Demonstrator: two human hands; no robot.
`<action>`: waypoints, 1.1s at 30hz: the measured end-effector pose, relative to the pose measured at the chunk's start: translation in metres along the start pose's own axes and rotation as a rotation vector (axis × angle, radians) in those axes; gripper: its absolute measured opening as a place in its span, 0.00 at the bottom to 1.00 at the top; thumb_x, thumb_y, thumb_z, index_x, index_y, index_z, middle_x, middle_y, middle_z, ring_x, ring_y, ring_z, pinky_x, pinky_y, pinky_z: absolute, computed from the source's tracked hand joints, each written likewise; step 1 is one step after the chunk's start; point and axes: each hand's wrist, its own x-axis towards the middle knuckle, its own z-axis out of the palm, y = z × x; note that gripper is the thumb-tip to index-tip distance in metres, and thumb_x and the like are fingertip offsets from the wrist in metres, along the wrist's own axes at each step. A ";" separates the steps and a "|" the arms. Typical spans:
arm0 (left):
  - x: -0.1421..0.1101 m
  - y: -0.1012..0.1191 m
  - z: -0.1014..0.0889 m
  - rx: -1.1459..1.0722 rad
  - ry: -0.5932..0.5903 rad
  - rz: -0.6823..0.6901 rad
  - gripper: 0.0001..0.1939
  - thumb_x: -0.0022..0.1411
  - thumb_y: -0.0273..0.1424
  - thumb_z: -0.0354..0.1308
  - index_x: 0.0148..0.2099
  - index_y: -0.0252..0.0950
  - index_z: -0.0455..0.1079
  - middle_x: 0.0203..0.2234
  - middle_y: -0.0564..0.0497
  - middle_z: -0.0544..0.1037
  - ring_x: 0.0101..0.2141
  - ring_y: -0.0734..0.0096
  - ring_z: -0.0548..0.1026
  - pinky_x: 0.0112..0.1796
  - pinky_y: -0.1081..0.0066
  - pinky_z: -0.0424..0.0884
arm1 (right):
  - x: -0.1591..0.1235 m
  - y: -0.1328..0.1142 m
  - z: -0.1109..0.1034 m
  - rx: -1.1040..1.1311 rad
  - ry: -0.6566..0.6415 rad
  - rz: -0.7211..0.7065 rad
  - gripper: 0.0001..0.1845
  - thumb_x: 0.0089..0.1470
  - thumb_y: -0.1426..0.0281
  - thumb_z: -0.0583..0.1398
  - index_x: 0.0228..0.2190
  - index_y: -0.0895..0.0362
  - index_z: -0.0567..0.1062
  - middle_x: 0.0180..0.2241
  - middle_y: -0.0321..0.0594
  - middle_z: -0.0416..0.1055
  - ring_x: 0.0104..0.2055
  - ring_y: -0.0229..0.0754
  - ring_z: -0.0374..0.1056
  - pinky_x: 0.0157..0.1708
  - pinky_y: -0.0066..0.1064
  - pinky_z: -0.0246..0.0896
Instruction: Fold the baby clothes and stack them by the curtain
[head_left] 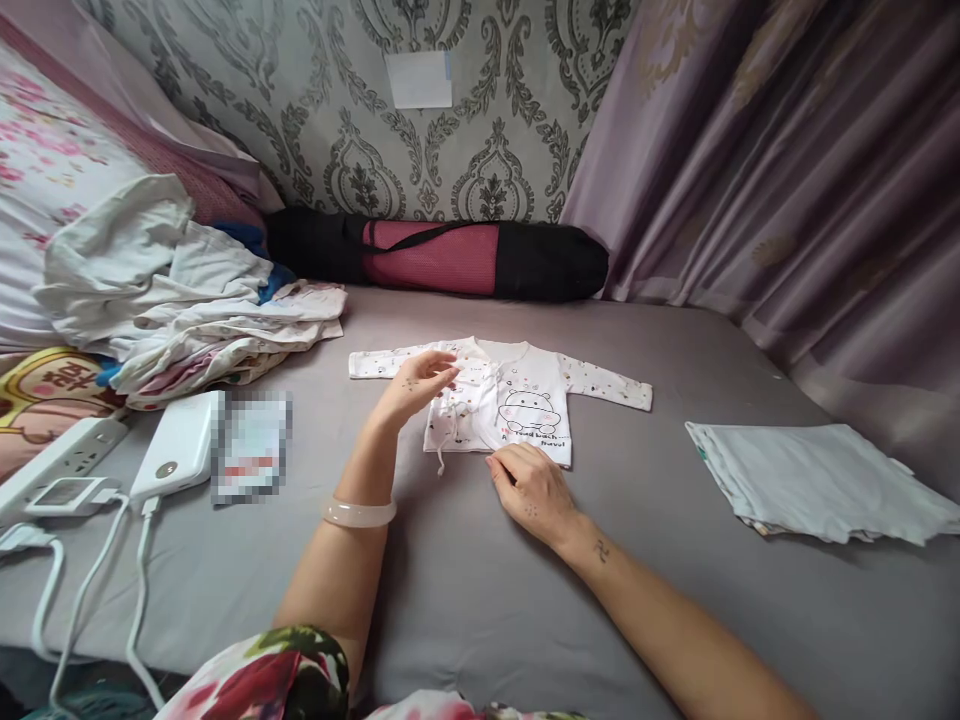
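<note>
A small white baby shirt (525,400) with a cartoon print lies flat on the grey bed sheet (465,570), sleeves spread out. My left hand (416,385) rests on its left shoulder and sleeve, fingers together and pinching the fabric. My right hand (529,485) presses on the shirt's bottom hem, fingers curled onto the cloth. A pale bangle (358,513) sits on my left wrist.
A pile of crumpled clothes (187,310) lies at the left. A folded white cloth stack (817,480) is at the right. A white power bank (176,445), a power strip (56,460) and cables are at front left. A black and pink roll bag (442,255) lines the wall.
</note>
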 end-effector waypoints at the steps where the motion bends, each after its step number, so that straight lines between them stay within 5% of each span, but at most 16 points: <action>1: 0.000 -0.002 -0.001 0.118 0.039 -0.056 0.17 0.56 0.39 0.58 0.43 0.33 0.72 0.34 0.47 0.79 0.31 0.70 0.76 0.31 0.72 0.69 | 0.000 -0.001 0.000 0.003 -0.002 -0.004 0.16 0.65 0.70 0.51 0.29 0.55 0.74 0.32 0.41 0.75 0.37 0.42 0.67 0.42 0.31 0.57; 3: -0.002 -0.007 -0.005 0.365 0.080 -0.189 0.10 0.54 0.36 0.58 0.31 0.34 0.72 0.24 0.50 0.76 0.26 0.70 0.74 0.28 0.73 0.65 | 0.001 -0.001 0.000 0.007 -0.009 -0.012 0.16 0.65 0.69 0.50 0.29 0.55 0.75 0.31 0.41 0.75 0.37 0.42 0.67 0.42 0.31 0.56; 6: -0.006 -0.011 -0.013 0.518 -0.033 -0.337 0.13 0.53 0.37 0.59 0.22 0.36 0.69 0.15 0.52 0.72 0.21 0.71 0.70 0.26 0.73 0.63 | 0.004 0.003 -0.008 -0.022 0.012 0.048 0.18 0.65 0.69 0.49 0.28 0.54 0.74 0.30 0.40 0.74 0.36 0.41 0.68 0.40 0.30 0.56; 10: -0.009 -0.011 -0.020 0.500 -0.218 -0.453 0.17 0.50 0.40 0.62 0.16 0.36 0.67 0.13 0.50 0.72 0.19 0.70 0.71 0.24 0.73 0.65 | 0.007 0.028 -0.035 -0.157 0.048 0.390 0.17 0.64 0.66 0.50 0.30 0.53 0.75 0.32 0.43 0.75 0.34 0.43 0.69 0.32 0.30 0.53; 14: -0.009 -0.012 -0.016 0.494 -0.325 -0.526 0.16 0.45 0.38 0.65 0.14 0.36 0.67 0.13 0.48 0.73 0.19 0.67 0.72 0.23 0.72 0.66 | 0.005 0.058 -0.059 -0.242 -0.113 0.656 0.18 0.61 0.62 0.51 0.26 0.54 0.76 0.27 0.47 0.74 0.30 0.45 0.69 0.27 0.31 0.48; 23: -0.012 0.000 -0.005 0.617 -0.398 -0.568 0.07 0.43 0.26 0.57 0.16 0.35 0.65 0.15 0.50 0.73 0.19 0.71 0.71 0.22 0.74 0.68 | 0.008 0.057 -0.057 -0.114 -0.261 0.700 0.17 0.54 0.60 0.57 0.18 0.54 0.66 0.20 0.37 0.66 0.24 0.38 0.61 0.23 0.27 0.45; 33: -0.016 -0.012 -0.026 0.572 -0.514 -0.596 0.07 0.44 0.28 0.56 0.18 0.35 0.65 0.14 0.53 0.70 0.16 0.77 0.66 0.20 0.76 0.61 | 0.002 0.076 -0.059 0.029 -0.318 0.723 0.15 0.45 0.61 0.56 0.16 0.53 0.58 0.16 0.28 0.51 0.19 0.33 0.47 0.19 0.28 0.39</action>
